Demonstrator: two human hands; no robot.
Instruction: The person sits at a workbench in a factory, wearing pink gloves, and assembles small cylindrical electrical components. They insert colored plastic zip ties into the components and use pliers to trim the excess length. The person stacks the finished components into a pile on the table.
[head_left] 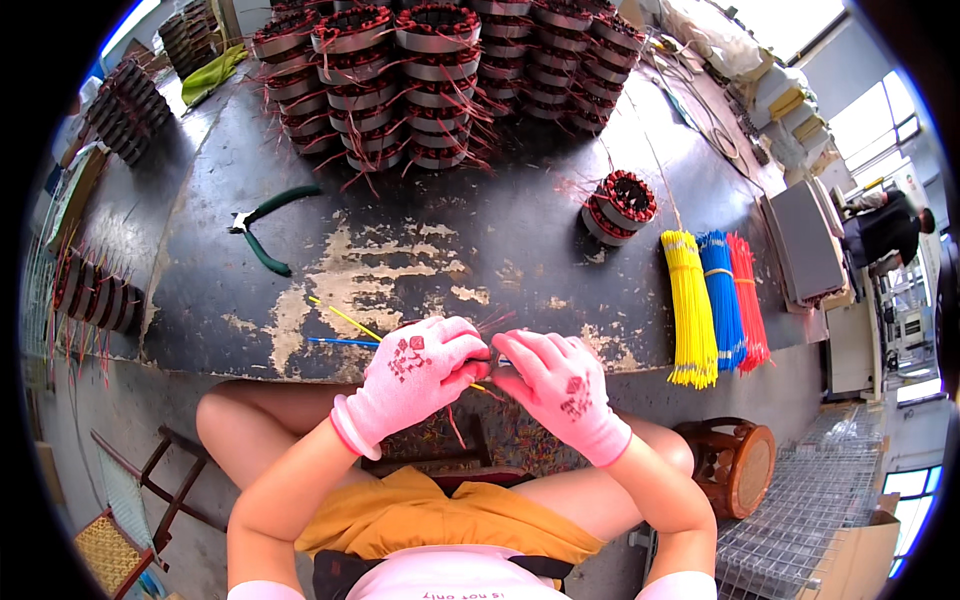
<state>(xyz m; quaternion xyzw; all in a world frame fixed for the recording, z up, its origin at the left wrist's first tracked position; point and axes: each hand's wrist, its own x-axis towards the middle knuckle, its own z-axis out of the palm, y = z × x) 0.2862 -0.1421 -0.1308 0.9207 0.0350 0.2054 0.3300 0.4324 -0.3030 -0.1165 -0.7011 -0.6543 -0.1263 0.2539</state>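
Both hands wear pink gloves with dark prints and meet at the table's front edge. My left hand (pixel 412 378) is closed, and a yellow wire (pixel 345 318) passes beneath it, showing again by its fingertips. A blue wire (pixel 340 342) sticks out from under the same hand. My right hand (pixel 560 388) has its thumb and fingers pinched together close to the left fingertips. What it grips is hidden. Thin reddish wires (pixel 496 320) poke out above and below the fingers, and whatever they belong to is mostly covered by the gloves.
Stacked motor stators (pixel 437 60) with red windings fill the table's back. One short stack (pixel 620 205) stands right of centre, another (pixel 95 290) lies far left. Green-handled cutters (pixel 262 232) rest left. Yellow (pixel 690 310), blue (pixel 722 300) and red wire bundles (pixel 747 305) lie right. A person (pixel 888 228) is far right.
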